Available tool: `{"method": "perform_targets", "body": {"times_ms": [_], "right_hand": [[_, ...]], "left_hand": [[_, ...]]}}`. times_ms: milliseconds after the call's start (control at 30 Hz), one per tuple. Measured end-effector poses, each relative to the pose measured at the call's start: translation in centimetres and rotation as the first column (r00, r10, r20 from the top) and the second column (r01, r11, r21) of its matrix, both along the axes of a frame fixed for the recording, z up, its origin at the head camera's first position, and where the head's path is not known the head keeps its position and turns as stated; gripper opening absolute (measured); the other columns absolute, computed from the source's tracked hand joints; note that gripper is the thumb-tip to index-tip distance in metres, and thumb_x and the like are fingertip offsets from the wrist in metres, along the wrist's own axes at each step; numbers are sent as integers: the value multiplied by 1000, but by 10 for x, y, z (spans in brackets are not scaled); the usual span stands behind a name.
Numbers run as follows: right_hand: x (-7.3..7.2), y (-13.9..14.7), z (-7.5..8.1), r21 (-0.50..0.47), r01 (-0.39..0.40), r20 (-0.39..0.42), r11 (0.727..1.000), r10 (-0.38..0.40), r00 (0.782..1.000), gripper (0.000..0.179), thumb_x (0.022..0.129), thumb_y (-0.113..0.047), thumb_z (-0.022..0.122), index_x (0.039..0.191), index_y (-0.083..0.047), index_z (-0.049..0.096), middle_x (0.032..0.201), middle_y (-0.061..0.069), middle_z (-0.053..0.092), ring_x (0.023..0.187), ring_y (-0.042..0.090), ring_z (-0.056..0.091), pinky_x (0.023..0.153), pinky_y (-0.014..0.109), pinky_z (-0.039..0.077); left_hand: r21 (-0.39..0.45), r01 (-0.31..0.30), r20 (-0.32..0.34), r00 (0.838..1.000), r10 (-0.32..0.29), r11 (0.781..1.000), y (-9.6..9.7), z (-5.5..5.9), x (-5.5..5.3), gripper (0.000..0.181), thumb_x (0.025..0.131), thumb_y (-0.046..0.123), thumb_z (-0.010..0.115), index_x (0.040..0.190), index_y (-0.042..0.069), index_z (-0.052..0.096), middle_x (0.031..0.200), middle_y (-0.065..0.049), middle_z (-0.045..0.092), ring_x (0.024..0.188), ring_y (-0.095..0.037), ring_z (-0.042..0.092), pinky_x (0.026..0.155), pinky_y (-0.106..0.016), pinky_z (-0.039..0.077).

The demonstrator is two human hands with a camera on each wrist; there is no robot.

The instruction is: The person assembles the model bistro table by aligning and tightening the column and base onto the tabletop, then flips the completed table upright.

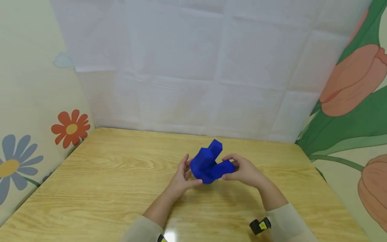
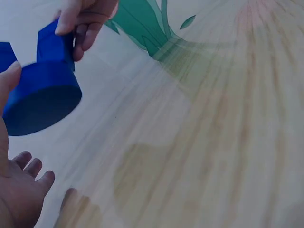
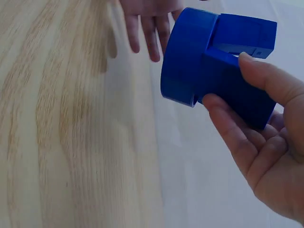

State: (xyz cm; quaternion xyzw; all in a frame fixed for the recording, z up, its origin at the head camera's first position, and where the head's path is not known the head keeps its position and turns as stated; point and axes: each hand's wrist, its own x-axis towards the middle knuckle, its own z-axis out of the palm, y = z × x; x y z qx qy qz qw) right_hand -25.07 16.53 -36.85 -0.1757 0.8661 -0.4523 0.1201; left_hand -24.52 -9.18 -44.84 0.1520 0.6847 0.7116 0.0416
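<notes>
A blue piece (image 1: 203,164) with a thick round base and block-like prongs is held up over the table. My right hand (image 1: 246,172) pinches one prong between thumb and fingers, as the right wrist view shows on the blue prong (image 3: 232,85). On the other side, my left hand (image 1: 178,183) is at the round base. Its thumb (image 2: 8,83) appears to touch the rim in the left wrist view, while several of its fingers (image 3: 149,40) extend straight and apart from the piece. Whether the left index finger touches the base is hidden.
The wood-grain table (image 1: 105,181) ends at a white cloth (image 1: 181,67) at the back. Flower-patterned walls (image 1: 27,101) flank it on the left and right. A small black item with a yellow mark (image 1: 260,226) is at the right sleeve.
</notes>
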Motion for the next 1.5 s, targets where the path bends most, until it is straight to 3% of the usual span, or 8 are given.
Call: {"method": "perform_targets", "body": {"times_ms": [233, 467, 600, 733, 867, 1033, 1300, 1500], "right_hand": [[4, 2, -5, -195, -55, 61, 979, 68, 996, 60, 83, -12, 78, 131, 3, 47, 108, 20, 70, 93, 19, 69, 82, 32, 58], [-1, -1, -29, -360, -64, 134, 931, 119, 984, 64, 87, -11, 74, 138, 6, 39, 124, 28, 63, 102, 15, 67, 86, 28, 56], [-3, -3, -38, -367, -70, 157, 928, 136, 978, 72, 88, -14, 74, 145, 4, 33, 132, 31, 56, 110, 24, 65, 91, 33, 56], [-2, -1, -37, -257, -72, 149, 964, 113, 982, 83, 89, -21, 73, 153, -3, 23, 144, 31, 45, 127, 40, 54, 101, 46, 51], [-1, 7, -27, -195, -44, -17, 980, 42, 999, 82, 93, -22, 68, 155, -4, 17, 151, 31, 34, 137, 48, 38, 110, 56, 39], [2, 5, -5, -198, 25, -236, 980, -73, 969, 74, 91, -19, 70, 152, -8, 30, 155, 23, 33, 143, 46, 30, 114, 62, 28], [5, -21, 12, -45, -109, -189, 993, 99, 977, 91, 82, -42, 78, 154, -13, 30, 159, 10, 32, 145, 39, 29, 113, 66, 26], [-1, -27, -4, -103, -75, -130, 992, 62, 990, 97, 79, -38, 81, 155, -9, 28, 157, 15, 34, 141, 38, 38, 114, 57, 33]], "left_hand": [[7, 82, 13, 997, -82, 997, 3, 2, 5, 112, 74, 15, 86, 155, 6, 10, 157, -23, 28, 141, -42, 34, 117, -51, 28], [113, 43, 28, 999, -46, 993, 7, 5, 6, 107, 72, 8, 86, 150, 11, 12, 149, -24, 37, 128, -37, 48, 97, -33, 46], [175, 29, 52, 998, -38, 984, 9, 10, 5, 108, 72, 6, 84, 150, 13, 10, 150, -20, 29, 134, -41, 40, 95, -34, 49], [169, 2, 32, 999, -8, 986, 9, 15, 3, 109, 73, 6, 83, 153, 12, 10, 148, -19, 24, 137, -41, 34, 99, -38, 47], [93, -40, -13, 999, 42, 995, 8, 21, 4, 108, 72, 4, 82, 153, 9, 11, 150, -21, 23, 135, -40, 34, 102, -44, 46], [-90, -126, -72, 990, 119, 988, 5, 28, 6, 104, 69, 5, 83, 151, 10, 19, 152, -19, 29, 134, -39, 36, 105, -55, 42], [-316, -134, -175, 981, 82, 939, 9, 47, 5, 101, 66, 17, 86, 146, 12, 25, 149, -21, 37, 131, -41, 44, 104, -60, 43], [-368, -116, -182, 982, 51, 923, 12, 53, -1, 101, 67, 17, 87, 147, 10, 26, 150, -21, 38, 132, -40, 44, 106, -59, 40]]}}
